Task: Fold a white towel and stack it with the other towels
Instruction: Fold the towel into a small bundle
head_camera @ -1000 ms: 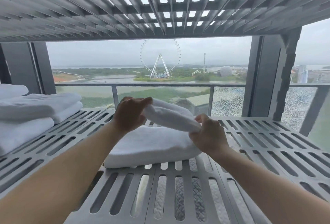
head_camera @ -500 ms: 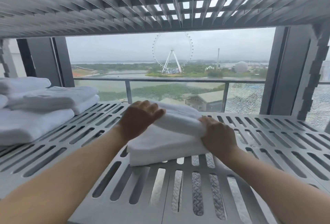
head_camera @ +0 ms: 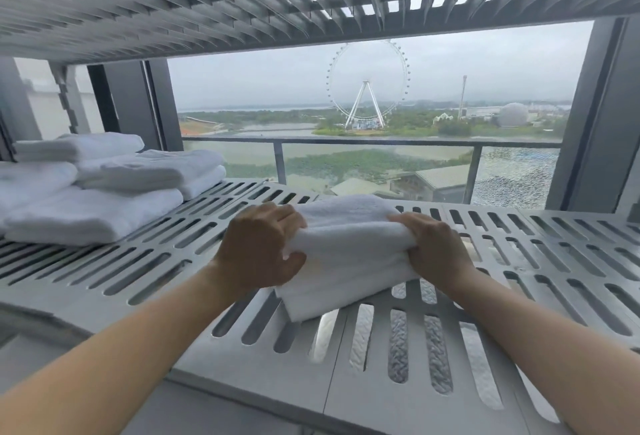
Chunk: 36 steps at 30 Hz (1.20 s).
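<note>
Left hand: your left hand (head_camera: pixel 258 251) is clamped on the left end of the white towel (head_camera: pixel 349 251), fingers curled over the top and thumb pressed in at the front of the fold.
Right hand: your right hand (head_camera: pixel 433 251) grips the right end the same way, fingers wrapped over the top edge. I cannot make out its thumb.
Towel: it is folded into a thick bundle between your two hands. Its bottom layers sit on the slotted shelf (head_camera: pixel 519 261), and the near corner reaches toward the front edge.
Position: the bundle is in the middle of the shelf, angled a little, with the left end nearer to you than the right.
Other towels: the stack of folded towels (head_camera: pixel 104 188) sits at the far left of the same shelf, several layers high and well apart from the towel you are holding.
Arms: both bare forearms come in from the bottom corners and converge on the bundle.
Overhead: a second slatted shelf (head_camera: pixel 173 1) runs right above, with light coming through its openings.
Beyond: there is a glass railing (head_camera: pixel 346 141), then water and greenery, with a Ferris wheel (head_camera: pixel 367 84) dead centre and a pale dome (head_camera: pixel 512 115) off to its right.
</note>
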### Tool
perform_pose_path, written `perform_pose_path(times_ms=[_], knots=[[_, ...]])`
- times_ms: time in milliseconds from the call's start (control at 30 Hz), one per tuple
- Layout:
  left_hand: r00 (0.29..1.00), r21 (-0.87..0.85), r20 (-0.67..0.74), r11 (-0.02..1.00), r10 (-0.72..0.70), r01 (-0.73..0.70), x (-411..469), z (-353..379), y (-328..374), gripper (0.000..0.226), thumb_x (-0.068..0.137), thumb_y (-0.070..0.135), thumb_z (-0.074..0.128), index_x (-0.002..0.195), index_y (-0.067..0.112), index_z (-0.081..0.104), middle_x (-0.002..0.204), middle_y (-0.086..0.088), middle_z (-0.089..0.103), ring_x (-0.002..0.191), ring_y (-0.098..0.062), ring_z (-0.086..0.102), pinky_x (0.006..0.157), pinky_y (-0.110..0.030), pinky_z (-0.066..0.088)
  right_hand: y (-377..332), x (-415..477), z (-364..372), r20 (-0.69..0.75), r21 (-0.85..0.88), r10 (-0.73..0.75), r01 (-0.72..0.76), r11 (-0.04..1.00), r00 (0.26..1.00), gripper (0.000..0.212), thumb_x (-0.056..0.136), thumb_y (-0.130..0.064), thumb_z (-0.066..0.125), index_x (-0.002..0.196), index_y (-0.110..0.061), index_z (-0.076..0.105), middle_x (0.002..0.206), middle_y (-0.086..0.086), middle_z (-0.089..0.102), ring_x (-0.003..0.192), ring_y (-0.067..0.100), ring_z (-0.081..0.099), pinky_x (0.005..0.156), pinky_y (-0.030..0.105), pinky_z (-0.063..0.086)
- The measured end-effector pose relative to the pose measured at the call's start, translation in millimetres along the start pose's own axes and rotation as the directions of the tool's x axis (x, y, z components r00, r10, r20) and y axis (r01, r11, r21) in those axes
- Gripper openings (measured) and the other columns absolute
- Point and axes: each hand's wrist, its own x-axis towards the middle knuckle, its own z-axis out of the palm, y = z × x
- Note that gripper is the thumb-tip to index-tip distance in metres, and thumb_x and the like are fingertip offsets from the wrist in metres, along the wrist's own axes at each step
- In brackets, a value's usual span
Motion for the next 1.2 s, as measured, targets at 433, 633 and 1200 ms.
perform_pose_path(times_ms=[433, 633, 1200], knots=[[0.969, -0.119, 0.237, 0.989, -0.061, 0.091, -21.1, 10.8, 3.1, 0.069, 0.069, 0.052, 0.064, 0.130, 0.030, 0.041, 0.135, 0.001, 0.044, 0.123, -0.022, 0.044, 0.093, -0.049, 0.044, -1.3, 2.7, -6.6, 0.013, -0.002, 0.038, -0.038, 0.999, 0.999, 0.018, 0.069, -0.015, 0.058, 0.087, -0.013, 0.063, 0.089, 0.009, 0.067, 0.083, 0.034, 0.063, 0.063, 0.031, 0.039], [0.885, 0.139, 0.367, 0.957, -0.287, 0.253, 9.5, 32.2, -19.2, 0.073, 0.077, 0.041, 0.061, 0.140, 0.029, 0.027, 0.144, 0.001, 0.029, 0.131, -0.023, 0.030, 0.101, -0.047, 0.034, -31.6, 1.8, -14.2, 0.065, -0.494, 0.109, -0.063, 0.867, 0.992, 0.017, 0.076, -0.029, 0.052, 0.080, -0.013, 0.057, 0.084, 0.005, 0.060, 0.079, 0.027, 0.060, 0.060, 0.028, 0.034], [0.866, -0.082, 0.413, 0.936, -0.281, 0.342, -39.5, 24.6, -16.4, 0.033, 0.088, 0.055, 0.044, 0.107, 0.039, 0.065, 0.105, 0.010, 0.060, 0.097, -0.016, 0.058, 0.071, -0.025, 0.037, -98.1, 44.0, 37.4, 0.272, -0.346, -0.173, 0.264, 0.900, 0.947, 0.019, 0.090, -0.023, 0.046, 0.107, -0.015, 0.047, 0.103, 0.007, 0.063, 0.092, 0.031, 0.062, 0.064, 0.033, 0.038]])
